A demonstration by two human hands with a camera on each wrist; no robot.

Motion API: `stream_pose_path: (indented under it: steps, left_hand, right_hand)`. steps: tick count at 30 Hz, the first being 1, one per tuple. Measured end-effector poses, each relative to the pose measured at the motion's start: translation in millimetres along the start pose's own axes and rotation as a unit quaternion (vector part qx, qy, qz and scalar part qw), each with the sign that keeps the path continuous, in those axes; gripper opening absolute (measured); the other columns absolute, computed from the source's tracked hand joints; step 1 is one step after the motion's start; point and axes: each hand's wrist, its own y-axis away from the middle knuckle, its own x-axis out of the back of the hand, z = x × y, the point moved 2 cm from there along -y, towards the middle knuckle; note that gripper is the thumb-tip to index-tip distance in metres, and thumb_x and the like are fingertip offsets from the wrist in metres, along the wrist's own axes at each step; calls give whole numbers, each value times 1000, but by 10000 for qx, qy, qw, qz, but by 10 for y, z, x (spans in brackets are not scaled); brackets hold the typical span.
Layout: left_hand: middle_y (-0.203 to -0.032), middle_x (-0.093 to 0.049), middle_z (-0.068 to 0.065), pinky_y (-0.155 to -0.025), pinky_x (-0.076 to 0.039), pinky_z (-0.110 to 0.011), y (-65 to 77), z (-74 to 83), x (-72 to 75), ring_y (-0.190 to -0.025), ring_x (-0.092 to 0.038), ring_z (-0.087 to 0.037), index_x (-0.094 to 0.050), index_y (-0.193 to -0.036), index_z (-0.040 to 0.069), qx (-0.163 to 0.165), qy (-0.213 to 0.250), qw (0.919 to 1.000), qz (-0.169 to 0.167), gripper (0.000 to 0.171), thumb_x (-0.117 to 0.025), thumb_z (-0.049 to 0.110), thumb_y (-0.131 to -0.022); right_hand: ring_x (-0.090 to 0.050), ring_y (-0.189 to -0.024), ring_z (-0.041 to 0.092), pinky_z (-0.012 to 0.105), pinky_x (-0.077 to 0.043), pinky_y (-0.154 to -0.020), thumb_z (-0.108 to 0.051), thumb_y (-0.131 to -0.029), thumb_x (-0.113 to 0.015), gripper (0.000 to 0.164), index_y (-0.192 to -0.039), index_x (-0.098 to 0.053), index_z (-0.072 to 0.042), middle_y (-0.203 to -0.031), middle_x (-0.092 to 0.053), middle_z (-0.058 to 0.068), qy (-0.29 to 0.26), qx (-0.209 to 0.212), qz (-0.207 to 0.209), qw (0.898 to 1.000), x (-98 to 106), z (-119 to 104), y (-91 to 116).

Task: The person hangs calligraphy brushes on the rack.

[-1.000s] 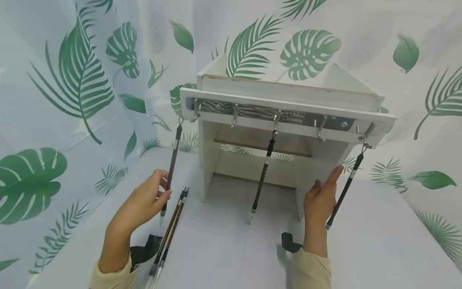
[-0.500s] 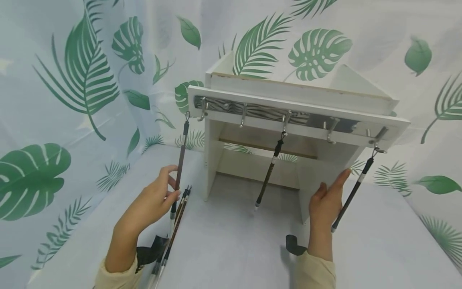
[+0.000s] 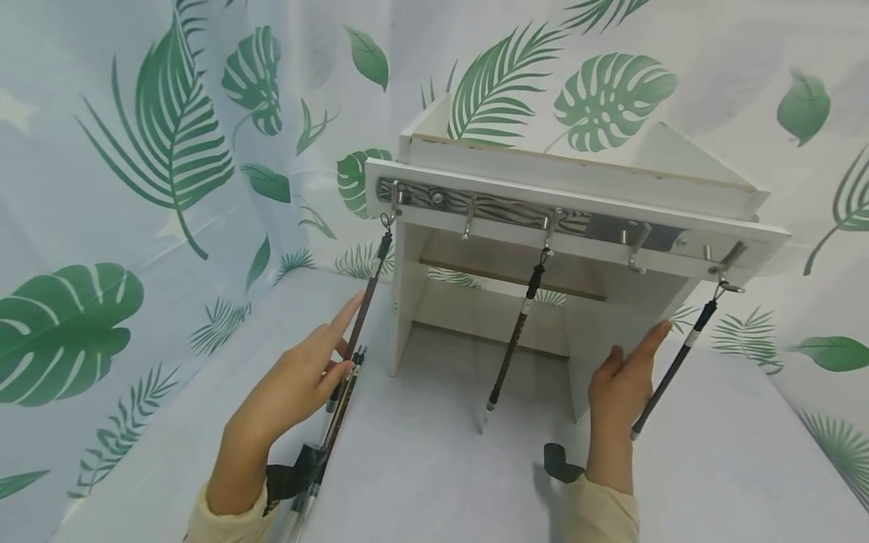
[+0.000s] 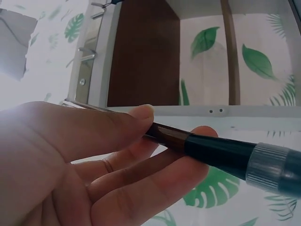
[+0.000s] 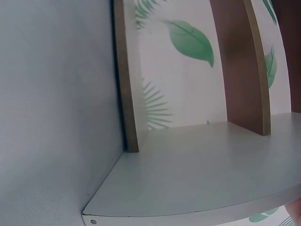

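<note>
A brown-handled calligraphy brush (image 3: pixel 365 302) hangs tilted, its cord loop right at the leftmost metal hook (image 3: pixel 395 197). My left hand (image 3: pixel 299 385) pinches its lower handle between thumb and fingers; in the left wrist view the thumb (image 4: pixel 136 115) lies on top and a dark, ribbed-collared end (image 4: pixel 263 165) points right. My right hand (image 3: pixel 621 392) holds the front edge of the right side panel (image 5: pixel 188 179) of a white shelf unit (image 3: pixel 577 188). Two more brushes hang from the hook rail, a middle brush (image 3: pixel 519 332) and a right brush (image 3: pixel 679 362).
Several brushes (image 3: pixel 342 400) lie on the white tabletop (image 3: pixel 441 467), partly hidden behind my left hand and wrist strap. Two bare hooks, a left hook (image 3: pixel 468 219) and a right hook (image 3: pixel 637 249), stand between the hanging brushes. Leaf-patterned sheeting (image 3: pixel 170 151) surrounds the table.
My left hand has moved right and tilted the brush, bringing its loop from left of the leftmost hook up to it. The left index finger has straightened along the handle. My right hand keeps its hold.
</note>
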Motion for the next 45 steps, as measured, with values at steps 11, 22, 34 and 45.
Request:
stream_pose_path:
  steps: [11,22,34,45]
  left_hand:
    - [-89,-54,-3,-54,-39,-20,21,1,14,-59,-42,-6,-8,-148,23,-71,-130,9998,119,81,-59,7,-87]
    - [-90,-54,-4,-55,-40,-20,-16,12,-9,-61,-44,-7,-6,-148,25,51,-176,9998,-11,82,-59,8,-87]
    - [-90,-55,-6,-55,-41,-20,-39,-59,-82,-60,-44,-7,-8,-148,22,25,-340,9994,-13,82,-61,7,-86]
    - [-91,-55,-6,-57,-41,-22,-113,-166,-172,-64,-45,-8,-7,-148,23,43,-103,9999,5,83,-59,6,-87]
  right_hand:
    - [-40,-124,43,57,-34,-97,-10,-97,-37,62,-147,-1,-20,-143,-32,22,-44,93,38,9999,-18,25,0]
    - [-40,-124,44,59,-34,-96,-9,-96,-37,63,-147,-3,-20,-143,-33,23,-108,133,105,9998,-21,38,11]
    - [-41,-122,46,59,-34,-95,-10,-96,-38,63,-147,-3,-22,-143,-33,24,-82,112,111,9998,-22,42,14]
    - [-42,-121,47,60,-35,-95,-10,-96,-38,63,-147,-3,-21,-141,-34,26,-89,200,145,9997,-17,30,20]
